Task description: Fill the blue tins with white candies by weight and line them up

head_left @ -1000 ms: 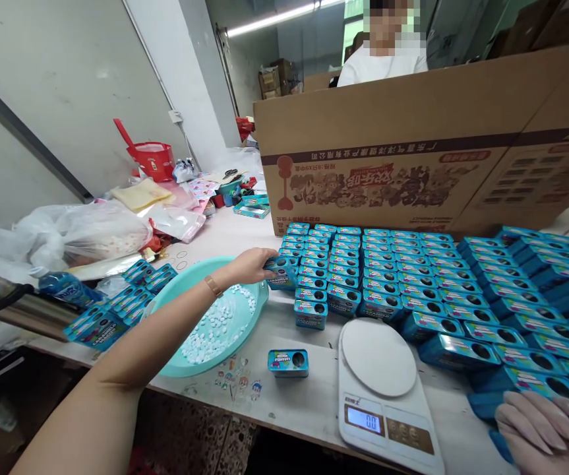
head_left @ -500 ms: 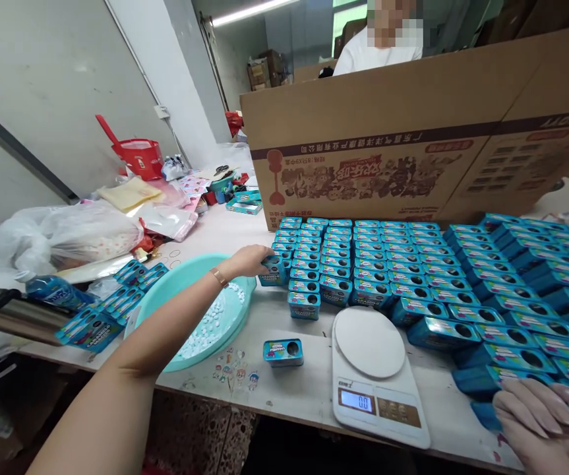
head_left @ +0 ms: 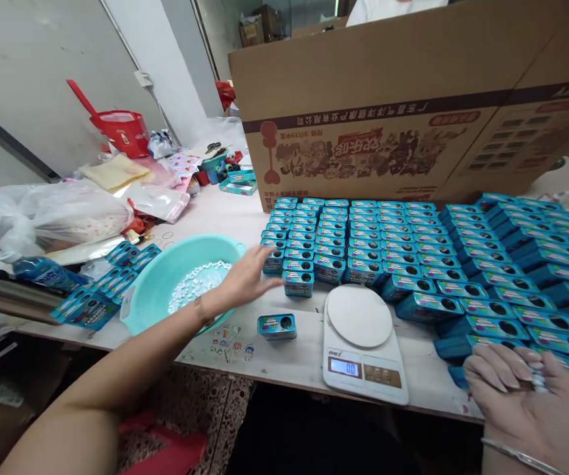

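Note:
My left hand hovers over the right rim of a turquoise basin, thumb and fingers spread, nothing in it. Just beyond its fingertips stands a blue tin at the front of the left row. Small white candies lie in the basin. At the right, my right hand is palm up with fingers curled round a few white candies. A single blue tin with a round hole in its top stands apart, left of a white kitchen scale that reads 0.0.
Rows of blue tins fill the table's right side, before a large cardboard box. More tins and a blue bottle stand left of the basin. Plastic bags and a red basket lie farther back.
My left hand has let go of the blue tin at the end of the left row and opened, drawing back slightly. My right hand still holds candies. The view has tilted downward.

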`<act>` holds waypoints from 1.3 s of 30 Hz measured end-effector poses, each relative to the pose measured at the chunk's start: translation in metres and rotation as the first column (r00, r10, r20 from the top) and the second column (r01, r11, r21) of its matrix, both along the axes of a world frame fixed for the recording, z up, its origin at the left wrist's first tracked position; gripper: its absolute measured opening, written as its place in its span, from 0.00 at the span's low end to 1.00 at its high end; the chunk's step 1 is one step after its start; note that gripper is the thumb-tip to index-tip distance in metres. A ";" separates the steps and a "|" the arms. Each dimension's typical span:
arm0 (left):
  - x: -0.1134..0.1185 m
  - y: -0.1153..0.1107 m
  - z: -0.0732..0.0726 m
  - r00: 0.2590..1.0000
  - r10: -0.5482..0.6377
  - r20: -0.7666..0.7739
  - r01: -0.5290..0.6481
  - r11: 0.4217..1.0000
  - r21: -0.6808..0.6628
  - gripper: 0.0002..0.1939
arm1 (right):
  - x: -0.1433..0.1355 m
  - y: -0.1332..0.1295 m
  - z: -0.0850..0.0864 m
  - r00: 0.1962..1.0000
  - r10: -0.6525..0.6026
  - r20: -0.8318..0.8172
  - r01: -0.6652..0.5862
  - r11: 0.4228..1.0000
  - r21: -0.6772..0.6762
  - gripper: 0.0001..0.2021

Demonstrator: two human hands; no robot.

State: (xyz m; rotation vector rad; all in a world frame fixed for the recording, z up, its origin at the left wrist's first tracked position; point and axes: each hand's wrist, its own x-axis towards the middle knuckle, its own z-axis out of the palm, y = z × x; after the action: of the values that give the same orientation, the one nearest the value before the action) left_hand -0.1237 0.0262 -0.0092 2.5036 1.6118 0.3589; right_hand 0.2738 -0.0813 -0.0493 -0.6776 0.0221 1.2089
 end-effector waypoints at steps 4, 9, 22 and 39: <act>0.008 -0.060 -0.007 0.976 -0.153 -0.156 0.124 0.976 -0.180 0.26 | -0.005 0.004 -0.004 0.999 0.029 0.014 -0.029 1.000 -0.006 0.12; 0.017 -0.075 0.004 0.974 -0.164 -0.154 0.146 0.981 -0.126 0.09 | -0.003 0.003 -0.005 0.999 0.040 0.012 -0.041 0.998 0.051 0.14; 0.150 -0.007 -0.015 0.954 -0.286 0.086 0.292 0.954 -0.063 0.25 | -0.007 -0.003 -0.010 0.987 0.070 -0.146 -0.055 0.993 0.107 0.10; 0.041 -0.124 -0.068 0.404 0.253 0.879 -0.502 0.865 -0.018 0.29 | -0.029 0.035 0.019 0.970 0.138 -0.199 -0.121 0.988 0.093 0.14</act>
State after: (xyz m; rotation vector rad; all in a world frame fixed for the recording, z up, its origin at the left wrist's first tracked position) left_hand -0.0823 -0.0975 -0.0768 1.4517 1.6372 1.6710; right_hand 0.2448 -0.0463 -0.0306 -0.4881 0.1022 1.3946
